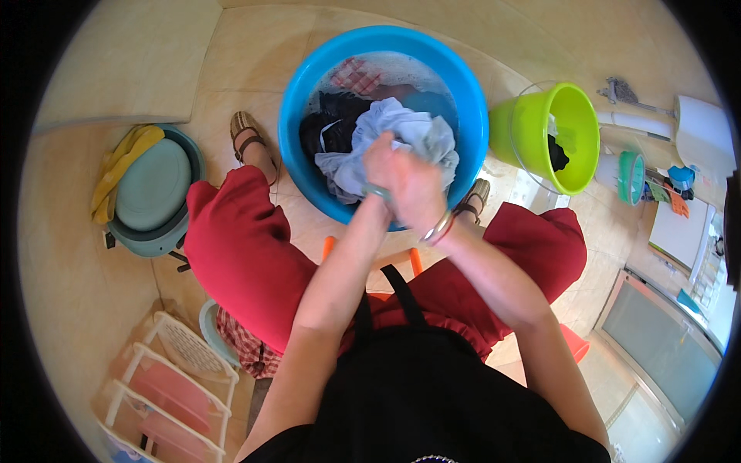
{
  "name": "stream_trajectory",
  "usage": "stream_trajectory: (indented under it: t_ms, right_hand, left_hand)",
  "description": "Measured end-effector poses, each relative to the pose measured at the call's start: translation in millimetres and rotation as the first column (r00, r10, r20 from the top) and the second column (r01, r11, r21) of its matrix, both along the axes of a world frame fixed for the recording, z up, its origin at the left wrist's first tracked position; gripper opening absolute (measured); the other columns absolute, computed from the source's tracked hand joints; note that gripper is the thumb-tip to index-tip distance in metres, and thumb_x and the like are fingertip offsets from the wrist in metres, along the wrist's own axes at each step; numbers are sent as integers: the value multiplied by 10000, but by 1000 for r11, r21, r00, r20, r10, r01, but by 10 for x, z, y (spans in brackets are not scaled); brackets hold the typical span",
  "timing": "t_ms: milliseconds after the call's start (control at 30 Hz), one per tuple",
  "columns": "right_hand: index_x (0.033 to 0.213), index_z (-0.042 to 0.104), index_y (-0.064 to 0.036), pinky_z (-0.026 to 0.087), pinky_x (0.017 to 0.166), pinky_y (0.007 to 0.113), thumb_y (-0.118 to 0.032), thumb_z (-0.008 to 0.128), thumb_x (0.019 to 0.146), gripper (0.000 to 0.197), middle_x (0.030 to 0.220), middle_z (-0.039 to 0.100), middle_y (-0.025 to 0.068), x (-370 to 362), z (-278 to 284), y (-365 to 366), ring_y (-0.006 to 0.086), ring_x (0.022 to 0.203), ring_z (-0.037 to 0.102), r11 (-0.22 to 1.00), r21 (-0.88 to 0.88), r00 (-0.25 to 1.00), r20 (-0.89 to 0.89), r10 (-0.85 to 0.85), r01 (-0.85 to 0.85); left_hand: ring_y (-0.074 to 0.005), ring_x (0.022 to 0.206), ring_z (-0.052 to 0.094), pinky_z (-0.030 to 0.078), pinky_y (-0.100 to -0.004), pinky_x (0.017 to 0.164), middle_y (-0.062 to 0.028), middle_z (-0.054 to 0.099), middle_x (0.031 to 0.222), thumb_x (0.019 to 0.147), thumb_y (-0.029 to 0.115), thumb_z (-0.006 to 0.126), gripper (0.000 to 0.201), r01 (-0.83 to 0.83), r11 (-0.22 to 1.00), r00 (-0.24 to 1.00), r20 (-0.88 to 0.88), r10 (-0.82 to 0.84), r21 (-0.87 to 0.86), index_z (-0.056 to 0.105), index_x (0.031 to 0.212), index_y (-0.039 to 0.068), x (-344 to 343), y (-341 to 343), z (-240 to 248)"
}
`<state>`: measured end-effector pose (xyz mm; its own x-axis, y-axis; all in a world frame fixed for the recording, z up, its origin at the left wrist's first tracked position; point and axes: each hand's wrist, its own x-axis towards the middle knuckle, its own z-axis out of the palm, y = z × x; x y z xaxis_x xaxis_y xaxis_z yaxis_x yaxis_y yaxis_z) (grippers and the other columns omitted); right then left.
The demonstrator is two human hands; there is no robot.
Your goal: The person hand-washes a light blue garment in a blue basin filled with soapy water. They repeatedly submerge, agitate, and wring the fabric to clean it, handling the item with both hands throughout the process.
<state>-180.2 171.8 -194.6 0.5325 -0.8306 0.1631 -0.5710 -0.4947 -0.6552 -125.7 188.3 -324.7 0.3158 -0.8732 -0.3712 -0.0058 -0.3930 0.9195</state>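
Observation:
My left hand and my right hand are pressed close together over a blue basin. Both are closed on a pale blue-grey garment, bunched up and wet-looking. Motion blurs the right hand, and its fingertips are hidden. Beside the garment lies dark clothing with a light strip on it. Toward the far side of the basin, a red-checked cloth sits in sudsy water.
A lime-green bucket with a black cloth inside stands to the right. On the left are a grey-green lidded tub and yellow cloth. A white rack is near left. My sandalled feet flank the basin.

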Motion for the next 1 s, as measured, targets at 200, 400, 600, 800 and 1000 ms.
stream_trajectory:
  t_ms: [200, 400, 600, 800, 1000]
  right_hand:
    - [844, 580, -40, 481, 542, 427, -191, 434, 896, 216, 635, 582, 170, -534, -896, -685, 346, 596, 599, 980, 5, 952, -240, -190, 197]
    - [787, 651, -45, 446, 670, 378, -395, 389, 951, 467, 749, 635, 132, -967, -668, -1008, 262, 666, 592, 759, 408, 858, -159, -488, 507]
    - [965, 640, -44, 463, 715, 314, -247, 565, 907, 224, 930, 640, 77, -731, 238, -587, 190, 780, 600, 956, 235, 955, 197, -221, 173]
    - [740, 577, -43, 440, 533, 366, -167, 601, 856, 171, 673, 558, 117, 8, 542, -59, 299, 599, 567, 986, -164, 966, 250, 66, -25]
    - [647, 571, -36, 425, 536, 435, -338, 428, 936, 441, 632, 568, 194, -322, -248, -1017, 369, 594, 567, 965, -84, 968, 6, -250, 249]
  left_hand:
    - [-107, 671, 491, 402, -290, 611, -68, 573, 738, 912, 200, 431, 267, -339, 911, 823, -396, 408, 234, 592, 768, 44, -299, -126, 678]
    - [-87, 769, 492, 416, -272, 691, -20, 610, 775, 936, 327, 509, 375, -431, 902, 777, -498, 386, 26, 617, 952, -31, -496, -363, 1163]
    - [-168, 977, 533, 435, -280, 853, -86, 570, 994, 798, 363, 701, 501, -342, 905, 728, -537, 426, 255, 513, 1137, 44, -206, -654, 862]
    - [-134, 698, 551, 442, -290, 630, -21, 593, 740, 890, 380, 561, 322, -131, 991, 541, -838, 71, -1, 607, 849, 64, 385, -566, 1199]
    - [-171, 672, 485, 392, -353, 627, -75, 571, 699, 809, 276, 520, 327, -390, 893, 780, -435, 450, 226, 591, 707, -27, -154, -515, 1472]
